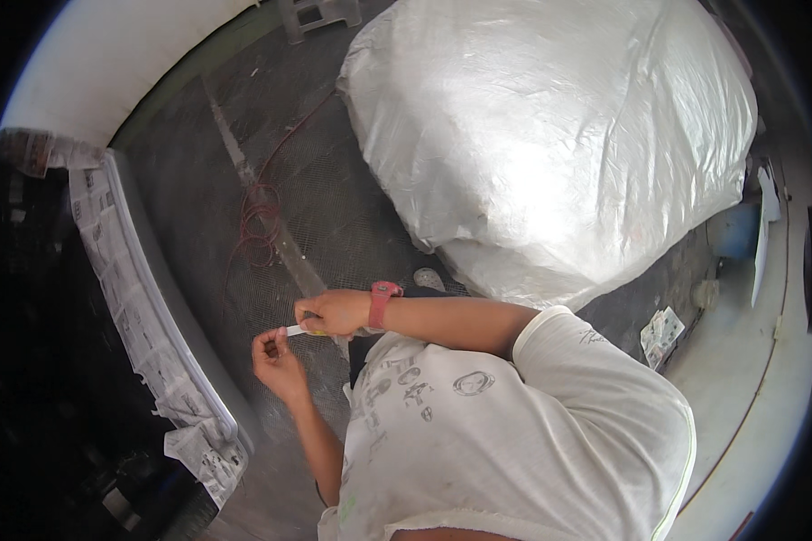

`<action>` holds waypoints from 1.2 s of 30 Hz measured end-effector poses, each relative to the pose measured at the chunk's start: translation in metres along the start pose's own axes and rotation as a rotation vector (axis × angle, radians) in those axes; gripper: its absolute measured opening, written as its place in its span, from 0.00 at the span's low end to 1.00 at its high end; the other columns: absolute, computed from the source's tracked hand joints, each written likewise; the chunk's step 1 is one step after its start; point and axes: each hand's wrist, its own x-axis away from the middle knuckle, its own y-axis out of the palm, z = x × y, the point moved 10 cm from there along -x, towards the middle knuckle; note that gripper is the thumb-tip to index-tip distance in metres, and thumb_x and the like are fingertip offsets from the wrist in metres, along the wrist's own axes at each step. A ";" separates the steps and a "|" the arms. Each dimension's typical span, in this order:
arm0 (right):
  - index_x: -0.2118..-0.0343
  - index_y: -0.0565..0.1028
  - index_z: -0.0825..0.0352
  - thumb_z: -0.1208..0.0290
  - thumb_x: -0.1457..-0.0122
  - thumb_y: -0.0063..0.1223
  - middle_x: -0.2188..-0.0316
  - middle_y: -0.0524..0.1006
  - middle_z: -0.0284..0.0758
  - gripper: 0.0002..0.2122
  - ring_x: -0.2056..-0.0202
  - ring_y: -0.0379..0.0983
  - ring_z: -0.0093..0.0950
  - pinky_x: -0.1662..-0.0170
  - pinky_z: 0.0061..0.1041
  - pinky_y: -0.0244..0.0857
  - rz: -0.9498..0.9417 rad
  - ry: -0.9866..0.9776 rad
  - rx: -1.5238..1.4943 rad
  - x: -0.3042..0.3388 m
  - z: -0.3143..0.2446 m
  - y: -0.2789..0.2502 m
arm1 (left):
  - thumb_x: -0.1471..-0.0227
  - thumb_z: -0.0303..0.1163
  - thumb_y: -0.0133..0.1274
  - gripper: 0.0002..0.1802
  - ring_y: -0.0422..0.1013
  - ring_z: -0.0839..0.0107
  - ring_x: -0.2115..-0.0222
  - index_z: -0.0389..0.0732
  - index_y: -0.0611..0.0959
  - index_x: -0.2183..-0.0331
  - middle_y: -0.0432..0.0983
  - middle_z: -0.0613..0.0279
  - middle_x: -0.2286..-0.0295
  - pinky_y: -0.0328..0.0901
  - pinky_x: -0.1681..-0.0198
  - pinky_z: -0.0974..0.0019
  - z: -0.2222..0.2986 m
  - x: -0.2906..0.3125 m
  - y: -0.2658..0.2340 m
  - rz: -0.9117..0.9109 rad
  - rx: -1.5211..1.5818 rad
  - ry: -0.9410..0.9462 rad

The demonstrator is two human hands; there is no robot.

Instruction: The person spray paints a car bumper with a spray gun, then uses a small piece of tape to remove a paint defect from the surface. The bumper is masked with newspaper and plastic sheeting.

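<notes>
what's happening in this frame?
A person in a white T-shirt holds a short strip of pale tape between both hands. The right hand, with a red wristband, grips one end; the left hand pinches the other. Ahead sits a large shape under silvery plastic sheeting. To the left, newspaper is stuck along a pale edge, and a red cable lies coiled on the dark floor.

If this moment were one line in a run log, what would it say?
left hand: pinches end of tape strip | right hand: grips strip's other end | nearby: plastic-wrapped bulk, red cable, newspaper masking
</notes>
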 end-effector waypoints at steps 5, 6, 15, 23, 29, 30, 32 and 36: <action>0.55 0.74 0.59 0.58 0.32 0.53 0.78 0.78 0.39 0.11 0.75 0.80 0.35 0.71 0.38 0.72 0.413 -0.277 0.275 0.044 0.027 -0.043 | 0.40 0.32 0.64 0.09 0.68 0.77 0.73 0.37 0.83 0.68 0.78 0.67 0.72 0.65 0.68 0.69 0.048 0.007 0.050 -0.087 0.046 0.097; 0.54 0.75 0.59 0.59 0.33 0.54 0.78 0.79 0.39 0.11 0.75 0.81 0.34 0.72 0.38 0.72 0.624 -0.426 0.418 0.067 0.023 -0.056 | 0.39 0.32 0.64 0.09 0.68 0.77 0.73 0.38 0.83 0.68 0.77 0.68 0.71 0.64 0.68 0.70 0.043 0.006 0.067 -0.100 0.092 0.056; 0.48 0.78 0.66 0.64 0.29 0.43 0.50 0.76 0.52 0.16 0.49 0.71 0.49 0.44 0.53 0.60 0.839 0.370 0.856 0.247 0.344 -0.299 | 0.39 0.33 0.64 0.09 0.70 0.80 0.68 0.41 0.85 0.58 0.77 0.71 0.69 0.64 0.64 0.73 -0.024 0.039 0.053 0.150 0.304 -0.397; 0.47 0.79 0.69 0.77 0.35 0.52 0.52 0.83 0.50 0.15 0.50 0.81 0.47 0.48 0.40 0.74 1.525 0.506 0.441 0.440 0.425 -0.465 | 0.43 0.30 0.67 0.08 0.72 0.80 0.69 0.40 0.84 0.65 0.81 0.69 0.70 0.66 0.62 0.72 -0.055 0.164 0.022 0.423 0.340 -0.623; 0.43 0.75 0.62 0.56 0.37 0.55 0.53 0.82 0.48 0.23 0.54 0.81 0.48 0.49 0.43 0.74 1.166 1.064 0.929 0.453 0.545 -0.554 | 0.44 0.29 0.67 0.08 0.71 0.80 0.72 0.40 0.84 0.64 0.81 0.68 0.73 0.66 0.64 0.70 -0.085 0.273 0.013 0.572 0.330 -0.881; 0.44 0.76 0.63 0.55 0.37 0.56 0.54 0.82 0.47 0.23 0.55 0.81 0.49 0.50 0.44 0.74 1.314 1.105 0.975 0.436 0.513 -0.520 | 0.45 0.29 0.67 0.08 0.72 0.79 0.72 0.40 0.84 0.63 0.81 0.68 0.73 0.67 0.64 0.70 -0.070 0.273 -0.002 0.594 0.268 -0.871; 0.45 0.76 0.64 0.54 0.38 0.58 0.55 0.80 0.46 0.24 0.56 0.80 0.48 0.51 0.45 0.74 1.439 1.035 1.074 0.397 0.427 -0.469 | 0.44 0.28 0.67 0.10 0.70 0.81 0.73 0.39 0.85 0.60 0.81 0.69 0.73 0.64 0.67 0.72 -0.066 0.279 -0.012 0.601 0.244 -0.853; 0.44 0.73 0.73 0.58 0.40 0.64 0.50 0.75 0.52 0.27 0.49 0.75 0.49 0.47 0.47 0.70 1.299 0.251 0.939 0.262 0.387 -0.390 | 0.43 0.32 0.66 0.14 0.73 0.78 0.73 0.39 0.87 0.56 0.83 0.65 0.72 0.68 0.65 0.69 -0.072 0.320 -0.016 0.670 0.252 -0.857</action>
